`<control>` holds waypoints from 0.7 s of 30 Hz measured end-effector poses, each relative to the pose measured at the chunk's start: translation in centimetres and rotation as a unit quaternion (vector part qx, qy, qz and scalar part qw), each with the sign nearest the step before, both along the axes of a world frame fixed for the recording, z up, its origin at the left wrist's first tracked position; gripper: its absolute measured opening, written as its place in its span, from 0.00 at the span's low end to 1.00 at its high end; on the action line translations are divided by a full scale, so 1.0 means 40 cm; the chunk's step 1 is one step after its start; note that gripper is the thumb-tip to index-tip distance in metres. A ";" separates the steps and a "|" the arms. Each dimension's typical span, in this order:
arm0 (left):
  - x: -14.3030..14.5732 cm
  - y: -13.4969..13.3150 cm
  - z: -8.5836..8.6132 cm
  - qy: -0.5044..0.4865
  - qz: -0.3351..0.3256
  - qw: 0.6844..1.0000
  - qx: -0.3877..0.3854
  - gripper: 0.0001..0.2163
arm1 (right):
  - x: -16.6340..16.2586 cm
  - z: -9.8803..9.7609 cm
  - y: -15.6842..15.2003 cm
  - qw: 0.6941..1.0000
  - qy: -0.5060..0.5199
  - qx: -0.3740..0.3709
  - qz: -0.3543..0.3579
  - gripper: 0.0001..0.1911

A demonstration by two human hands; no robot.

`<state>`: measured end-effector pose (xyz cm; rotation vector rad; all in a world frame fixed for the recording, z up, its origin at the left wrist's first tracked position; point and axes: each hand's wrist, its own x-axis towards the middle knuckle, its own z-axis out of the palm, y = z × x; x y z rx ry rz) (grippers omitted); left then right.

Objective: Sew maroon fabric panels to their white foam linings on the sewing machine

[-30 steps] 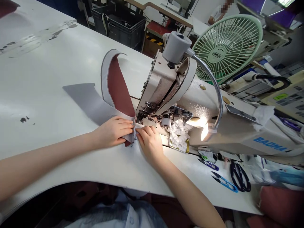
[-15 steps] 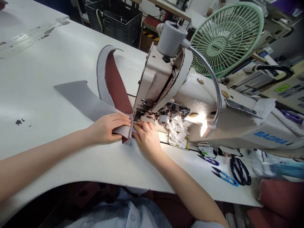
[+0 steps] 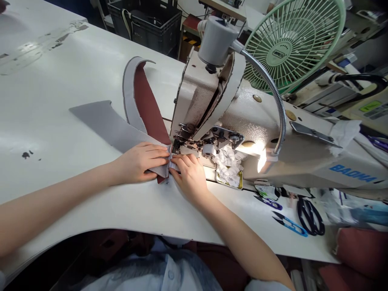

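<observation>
A band of grey ribbed fabric with a maroon side (image 3: 150, 109) lies in a loop on the table, its near end beside the presser foot of the sewing machine (image 3: 209, 93). My left hand (image 3: 138, 163) rests flat on this near end, fingers stretched over the grey side and thumb by its lower edge. Close to its fingertips a raised seam or fold runs across the band. My right hand (image 3: 189, 173) is closed on the fabric just right of that seam, fingertips and thumb together. The needle area is partly hidden by machine parts.
A small tin of white scraps (image 3: 230, 176) stands under the machine arm, near a lit lamp (image 3: 262, 159). Purple snips (image 3: 269, 203) and blue snips (image 3: 291, 224) lie on the right beside a black looped object (image 3: 309, 216). A green fan (image 3: 281, 52) stands behind.
The view has shifted slightly. My left fingers lie flatter and a little farther over the seam; my right hand stays at the fabric. The band has barely moved.
</observation>
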<state>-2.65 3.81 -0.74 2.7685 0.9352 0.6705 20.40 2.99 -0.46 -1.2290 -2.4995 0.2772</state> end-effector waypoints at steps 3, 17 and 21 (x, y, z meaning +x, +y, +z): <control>0.001 -0.005 0.016 0.052 -0.011 0.998 0.021 0.13 | 0.013 0.008 -0.006 1.000 0.025 -0.005 -0.004 0.11; -0.008 -0.011 0.028 0.066 -0.027 0.997 0.018 0.14 | 0.047 -0.013 -0.003 0.990 0.125 -0.043 0.038 0.16; -0.007 -0.007 0.030 0.061 -0.027 0.998 0.015 0.14 | 0.053 -0.007 -0.005 0.995 0.090 -0.037 0.023 0.19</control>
